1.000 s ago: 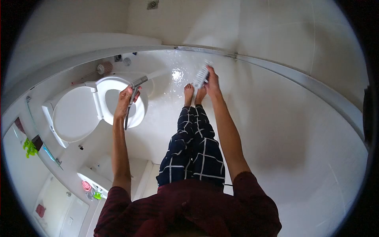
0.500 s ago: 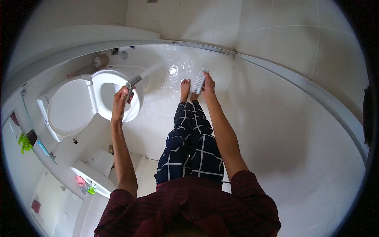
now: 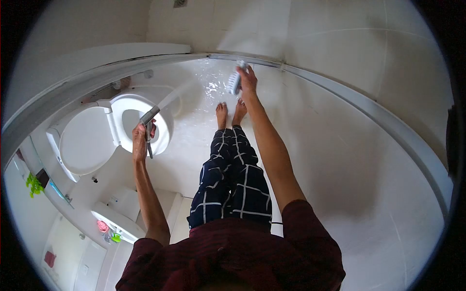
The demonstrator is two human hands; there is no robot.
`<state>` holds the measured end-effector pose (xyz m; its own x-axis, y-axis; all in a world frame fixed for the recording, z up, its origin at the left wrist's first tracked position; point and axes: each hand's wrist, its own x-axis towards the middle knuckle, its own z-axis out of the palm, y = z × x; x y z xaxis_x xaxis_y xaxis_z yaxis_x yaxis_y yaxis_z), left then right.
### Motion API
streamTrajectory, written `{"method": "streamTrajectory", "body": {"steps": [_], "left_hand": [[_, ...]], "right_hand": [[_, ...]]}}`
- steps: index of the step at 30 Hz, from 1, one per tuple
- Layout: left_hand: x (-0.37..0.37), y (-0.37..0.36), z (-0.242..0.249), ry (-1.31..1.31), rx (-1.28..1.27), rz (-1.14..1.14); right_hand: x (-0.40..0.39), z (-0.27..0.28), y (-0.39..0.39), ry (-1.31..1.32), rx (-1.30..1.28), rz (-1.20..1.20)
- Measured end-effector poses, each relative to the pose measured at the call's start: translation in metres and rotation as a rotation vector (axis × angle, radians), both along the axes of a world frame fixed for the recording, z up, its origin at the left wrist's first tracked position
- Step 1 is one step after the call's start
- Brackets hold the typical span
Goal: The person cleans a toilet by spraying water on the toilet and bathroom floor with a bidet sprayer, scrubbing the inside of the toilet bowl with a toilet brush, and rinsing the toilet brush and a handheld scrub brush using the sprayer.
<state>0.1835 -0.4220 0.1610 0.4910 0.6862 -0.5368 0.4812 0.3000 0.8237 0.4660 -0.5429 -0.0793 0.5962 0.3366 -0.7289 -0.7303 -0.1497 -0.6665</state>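
Observation:
My left hand (image 3: 141, 137) grips a metal hand sprayer (image 3: 148, 118) over the open toilet bowl (image 3: 164, 127), and a jet of water leaves it toward the wet floor (image 3: 204, 114). My right hand (image 3: 248, 79) holds a white scrub brush (image 3: 234, 81) stretched out ahead, near the curved metal rail (image 3: 310, 80) where the floor meets the wall. My bare feet (image 3: 230, 111) stand on the wet tiles just below the brush.
The toilet lid (image 3: 82, 143) is raised at the left. A white sink (image 3: 116, 220) with small coloured items sits at lower left. White tiled walls (image 3: 340, 39) rise ahead and to the right. A floor drain (image 3: 180, 3) shows at the top.
My right hand has pushed the brush farther forward and up toward the rail. My left hand with the sprayer has drawn back a little over the toilet bowl.

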Motion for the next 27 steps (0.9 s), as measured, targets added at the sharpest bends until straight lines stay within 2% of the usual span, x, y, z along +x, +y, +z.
{"method": "streamTrajectory", "body": {"steps": [3,5,6,7,10,13,14,16,17,18,19,20,21,22,24,25,26,27], "left_hand": [[-0.012,0.000,0.000,-0.044,0.003,0.017],[-0.018,0.003,0.001,-0.045,0.012,0.014],[-0.020,0.004,0.002,-0.056,0.029,0.039],[-0.020,0.004,0.003,-0.067,0.043,0.061],[-0.015,0.009,0.001,-0.075,0.053,0.079],[-0.007,0.018,-0.007,-0.031,0.050,0.074],[-0.003,0.025,-0.014,0.020,0.088,0.055],[0.006,0.041,-0.035,0.126,0.083,0.043],[0.016,0.048,-0.053,0.083,0.007,0.072],[0.024,0.056,-0.070,0.114,0.058,-0.046],[0.015,0.070,-0.123,0.022,0.064,-0.178],[0.014,0.078,-0.165,0.073,-0.002,-0.223],[0.019,0.084,-0.189,0.278,0.113,-0.336],[0.014,0.097,-0.223,0.418,0.101,-0.486],[-0.017,0.107,-0.300,0.610,0.395,-0.539],[-0.030,0.104,-0.321,0.707,0.540,-0.568],[-0.031,0.101,-0.320,0.833,0.516,-0.564],[-0.027,0.100,-0.310,0.959,0.496,-0.559]], "right_hand": [[-0.009,-0.006,0.062,-0.068,0.057,-0.005],[-0.015,0.012,0.090,-0.218,0.055,-0.017],[-0.017,0.013,0.101,-0.393,-0.032,0.036],[-0.017,0.010,0.106,-0.393,-0.055,0.087],[-0.016,0.012,0.111,-0.391,-0.172,0.236],[-0.018,-0.008,0.105,-0.382,-0.114,0.151],[-0.016,-0.003,0.103,-0.390,-0.112,0.069],[-0.008,-0.008,0.079,-0.407,-0.130,0.053],[-0.008,-0.016,0.066,-0.338,-0.143,0.055],[-0.008,-0.033,0.050,-0.365,-0.173,0.062],[-0.009,-0.014,0.033,-0.334,-0.122,-0.009],[-0.009,-0.034,0.013,-0.300,-0.212,0.012],[-0.011,-0.021,-0.005,-0.257,-0.278,-0.001],[-0.013,-0.038,-0.030,-0.248,-0.248,0.006],[-0.014,-0.023,-0.065,-0.140,-0.274,-0.003],[-0.018,-0.024,-0.084,-0.143,-0.197,-0.066],[-0.018,-0.017,-0.098,-0.142,-0.313,-0.049],[-0.018,-0.015,-0.113,-0.078,-0.292,-0.071]]}}
